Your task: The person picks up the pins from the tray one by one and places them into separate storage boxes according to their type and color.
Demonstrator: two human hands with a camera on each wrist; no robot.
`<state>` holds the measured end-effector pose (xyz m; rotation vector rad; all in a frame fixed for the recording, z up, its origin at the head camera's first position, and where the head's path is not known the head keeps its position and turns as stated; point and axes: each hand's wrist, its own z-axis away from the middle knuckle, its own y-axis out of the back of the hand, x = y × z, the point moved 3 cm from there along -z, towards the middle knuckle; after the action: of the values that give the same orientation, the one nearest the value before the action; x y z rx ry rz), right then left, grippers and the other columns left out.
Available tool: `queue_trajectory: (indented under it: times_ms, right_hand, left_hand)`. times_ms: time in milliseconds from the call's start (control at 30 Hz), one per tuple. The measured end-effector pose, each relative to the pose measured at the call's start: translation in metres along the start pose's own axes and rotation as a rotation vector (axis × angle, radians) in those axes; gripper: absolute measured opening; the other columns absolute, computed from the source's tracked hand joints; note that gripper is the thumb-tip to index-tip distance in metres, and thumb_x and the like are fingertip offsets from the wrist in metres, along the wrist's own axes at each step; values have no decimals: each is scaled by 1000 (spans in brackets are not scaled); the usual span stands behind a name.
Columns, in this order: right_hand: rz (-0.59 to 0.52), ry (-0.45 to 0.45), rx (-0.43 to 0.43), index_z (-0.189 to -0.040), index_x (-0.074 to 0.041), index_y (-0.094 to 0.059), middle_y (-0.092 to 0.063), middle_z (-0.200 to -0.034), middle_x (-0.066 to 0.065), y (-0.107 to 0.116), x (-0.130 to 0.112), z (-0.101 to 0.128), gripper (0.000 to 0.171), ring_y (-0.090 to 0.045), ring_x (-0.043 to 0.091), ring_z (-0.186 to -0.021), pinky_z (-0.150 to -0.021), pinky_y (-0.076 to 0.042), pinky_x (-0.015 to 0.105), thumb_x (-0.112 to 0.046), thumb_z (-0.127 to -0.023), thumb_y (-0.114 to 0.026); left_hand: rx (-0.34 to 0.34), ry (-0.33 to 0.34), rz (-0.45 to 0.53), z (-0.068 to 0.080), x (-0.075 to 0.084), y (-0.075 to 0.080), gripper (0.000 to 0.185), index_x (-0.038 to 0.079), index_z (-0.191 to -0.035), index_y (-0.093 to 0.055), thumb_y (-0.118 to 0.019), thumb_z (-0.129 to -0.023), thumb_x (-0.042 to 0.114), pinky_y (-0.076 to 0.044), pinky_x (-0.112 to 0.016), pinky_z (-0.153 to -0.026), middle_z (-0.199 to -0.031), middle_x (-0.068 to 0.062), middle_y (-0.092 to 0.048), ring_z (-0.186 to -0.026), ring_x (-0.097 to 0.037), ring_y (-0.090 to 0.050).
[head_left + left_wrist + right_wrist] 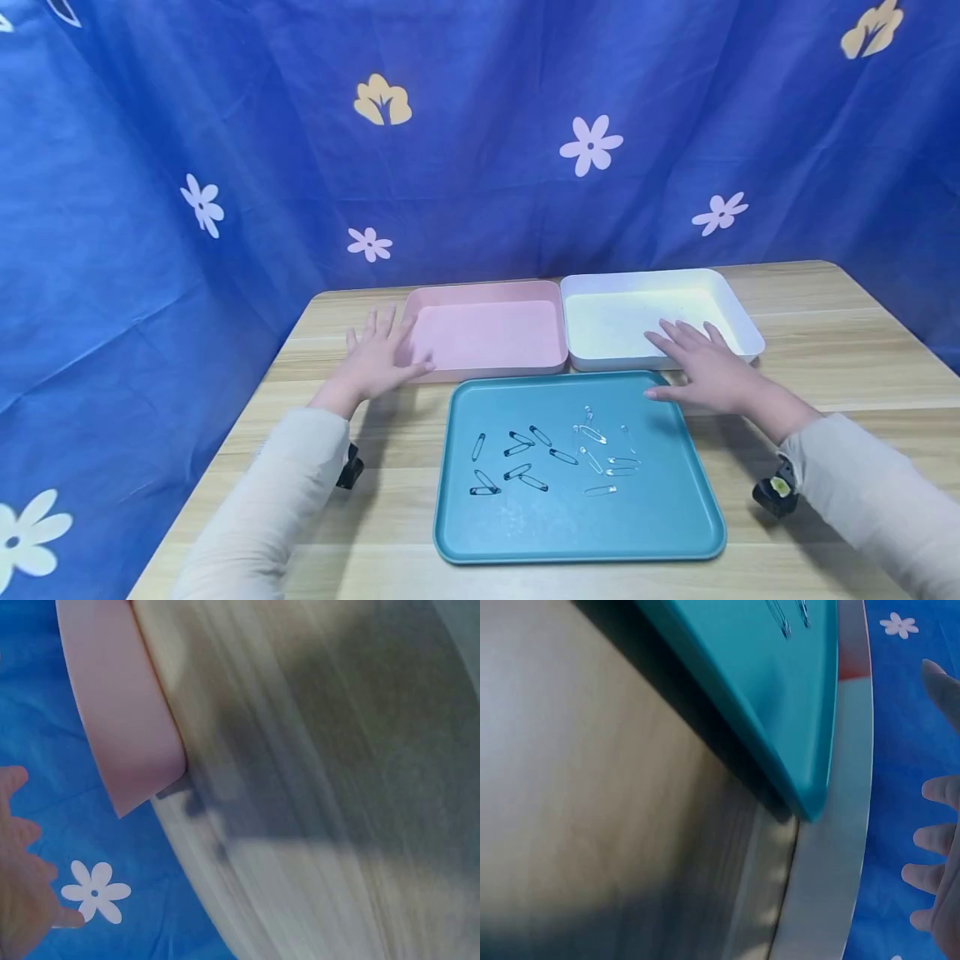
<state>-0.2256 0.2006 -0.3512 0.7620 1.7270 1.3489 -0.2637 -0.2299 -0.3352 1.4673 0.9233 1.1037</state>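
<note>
My left hand hovers with fingers spread beside the left front corner of the empty pink tray, holding nothing. My right hand is spread flat over the front edge of the empty white tray, near the far right corner of the teal tray. Several black safety pins and several silver safety pins lie loose on the teal tray. In the left wrist view the fingertips show beside the pink tray. The right wrist view shows straight fingers past the teal tray.
The trays sit on a light wooden table. A blue cloth with flower prints hangs behind and to the left of it. Bare table surface lies to either side of the teal tray.
</note>
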Motion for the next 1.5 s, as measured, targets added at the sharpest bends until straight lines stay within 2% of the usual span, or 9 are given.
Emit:
queue_trajectory:
  times_ms: [300, 567, 800, 1000, 1167, 1333, 1500]
  right_hand:
    - [12, 84, -9, -132, -5, -34, -27, -135, 21, -14, -20, 8, 85, -20, 39, -123, -98, -7, 53, -62, -71, -53]
    - [-17, 165, -11, -128, 0, -39, -34, -130, 22, -25, -35, 14, 79, -28, 39, -119, -97, -17, 51, -55, -73, -56]
    - [-85, 120, -93, -126, 2, -41, -39, -127, 20, -36, -43, 18, 77, -33, 37, -117, -94, -26, 49, -54, -75, -54]
    - [-137, 103, -132, -120, 4, -46, -45, -121, 19, -39, -45, 19, 70, -39, 35, -113, -92, -32, 47, -50, -77, -56]
    - [-165, 100, -148, -112, 2, -53, -51, -111, 15, -42, -46, 19, 58, -45, 31, -105, -87, -37, 45, -44, -77, -59]
    - [-193, 69, -127, -99, -1, -59, -53, -93, 3, -45, -48, 19, 41, -49, 18, -86, -76, -44, 35, -34, -75, -64]
    - [-224, 12, -115, -83, -6, -58, -45, -75, -3, -47, -51, 18, 24, -41, 10, -67, -59, -40, 26, -26, -73, -67]
  left_hand:
    - [0, -28, -41, 0, 2, -12, 86, 19, -140, -12, -44, -74, 65, 11, -62, -90, -143, -14, 3, -125, -39, 11]
    - [-44, -25, -27, -3, 1, -17, 86, 17, -140, -9, -40, -76, 66, 13, -61, -89, -142, -11, 10, -124, -36, 15]
    - [-51, -32, -28, -7, 0, -19, 85, 17, -140, -7, -39, -77, 64, 11, -61, -90, -142, -15, 6, -124, -37, 13]
    - [-63, 9, 18, -9, -4, -21, 86, 17, -140, -4, -40, -77, 63, 13, -59, -91, -142, -15, 8, -124, -36, 15]
    - [-75, 34, 18, -12, -11, -24, 89, 15, -140, -5, -35, -75, 69, 11, -60, -91, -142, -15, 8, -124, -36, 14]
    - [-86, 46, 20, -14, -15, -27, 91, 14, -140, -4, -31, -74, 71, 10, -61, -91, -142, -17, 7, -124, -38, 13]
    - [-95, 59, 30, -15, -16, -29, 89, 13, -140, -6, -32, -76, 69, 7, -62, -91, -142, -17, 8, -125, -41, 9]
